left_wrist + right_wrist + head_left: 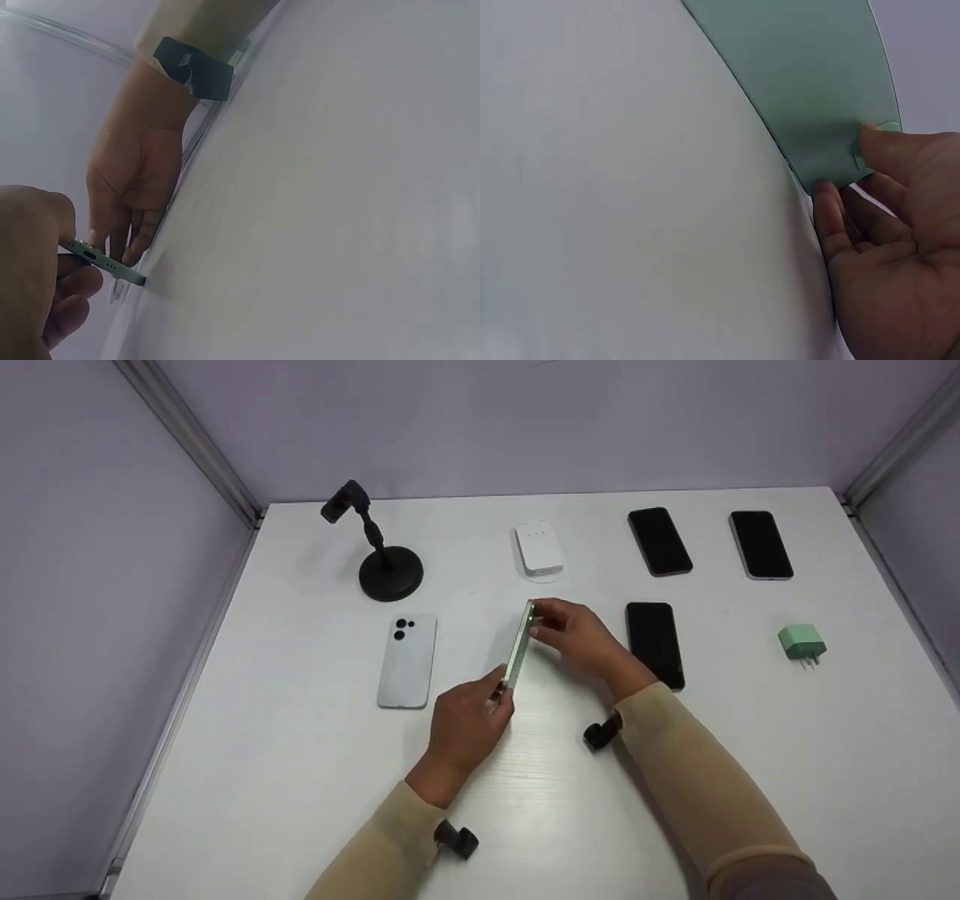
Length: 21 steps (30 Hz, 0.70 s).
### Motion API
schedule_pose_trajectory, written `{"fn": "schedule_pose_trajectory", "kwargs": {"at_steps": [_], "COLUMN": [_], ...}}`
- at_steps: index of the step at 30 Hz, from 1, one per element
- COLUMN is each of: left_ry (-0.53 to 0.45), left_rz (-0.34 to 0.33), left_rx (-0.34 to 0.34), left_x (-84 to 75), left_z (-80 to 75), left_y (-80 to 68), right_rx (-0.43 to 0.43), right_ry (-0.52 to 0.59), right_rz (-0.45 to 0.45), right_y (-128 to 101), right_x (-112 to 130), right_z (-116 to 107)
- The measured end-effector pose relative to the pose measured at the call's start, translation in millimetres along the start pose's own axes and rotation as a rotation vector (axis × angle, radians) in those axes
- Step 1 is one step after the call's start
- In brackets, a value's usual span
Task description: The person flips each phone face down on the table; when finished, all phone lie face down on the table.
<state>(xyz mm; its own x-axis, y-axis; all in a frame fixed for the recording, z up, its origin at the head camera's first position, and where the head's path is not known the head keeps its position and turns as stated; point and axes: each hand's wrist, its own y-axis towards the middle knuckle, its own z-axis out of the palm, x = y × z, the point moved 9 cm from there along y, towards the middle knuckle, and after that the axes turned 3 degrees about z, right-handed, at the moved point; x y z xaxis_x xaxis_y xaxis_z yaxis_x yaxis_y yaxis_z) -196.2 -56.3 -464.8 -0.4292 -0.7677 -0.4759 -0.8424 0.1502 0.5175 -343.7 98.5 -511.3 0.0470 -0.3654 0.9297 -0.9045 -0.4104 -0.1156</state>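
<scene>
A green phone point(518, 649) stands on its long edge at the middle of the white table point(300, 780). My left hand point(469, 720) pinches its near end, where the charging port shows on the phone point(105, 264) in the left wrist view. At the far end my right hand point(574, 630) grips the phone with its fingertips. The right wrist view shows the phone's green back point(810, 82) with my right hand's fingers point(832, 225) against its lower corner.
A white phone point(407, 660) lies face down to the left. Three black phones point(660, 541) point(760, 544) point(655, 643) lie face up to the right. A black stand point(379, 551), a white charger box point(538, 549) and a green plug adapter point(802, 643) also sit on the table.
</scene>
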Motion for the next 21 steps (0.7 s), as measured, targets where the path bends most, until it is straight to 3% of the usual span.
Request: {"fn": "schedule_pose_trajectory", "kwargs": {"at_steps": [4,8,11,16,21], "left_ry": [-0.162,-0.299,-0.352,-0.345,-0.205], "left_rz": [-0.165,-0.321,-0.393,-0.425,-0.392], "left_rx": [0.031,0.041,0.042,0.071,0.129], "left_x": [20.2,40.5,51.2,57.9,59.4], "left_z": [-0.7,1.0,0.5,-5.5,-11.7], "left_y": [-5.1,-12.0,-17.1,-23.2,-27.5], "right_rx": [-0.009,0.001,0.021,0.057,0.101], "right_ry": [-0.162,-0.221,-0.25,-0.32,-0.36], "right_rz": [0.031,0.043,0.04,0.017,0.001], "right_y": [3.2,6.6,7.9,7.9,11.1], "right_x": [1.5,2.6,3.0,7.2,12.2], "right_z": [3.7,8.5,12.2,18.9,30.2]}}
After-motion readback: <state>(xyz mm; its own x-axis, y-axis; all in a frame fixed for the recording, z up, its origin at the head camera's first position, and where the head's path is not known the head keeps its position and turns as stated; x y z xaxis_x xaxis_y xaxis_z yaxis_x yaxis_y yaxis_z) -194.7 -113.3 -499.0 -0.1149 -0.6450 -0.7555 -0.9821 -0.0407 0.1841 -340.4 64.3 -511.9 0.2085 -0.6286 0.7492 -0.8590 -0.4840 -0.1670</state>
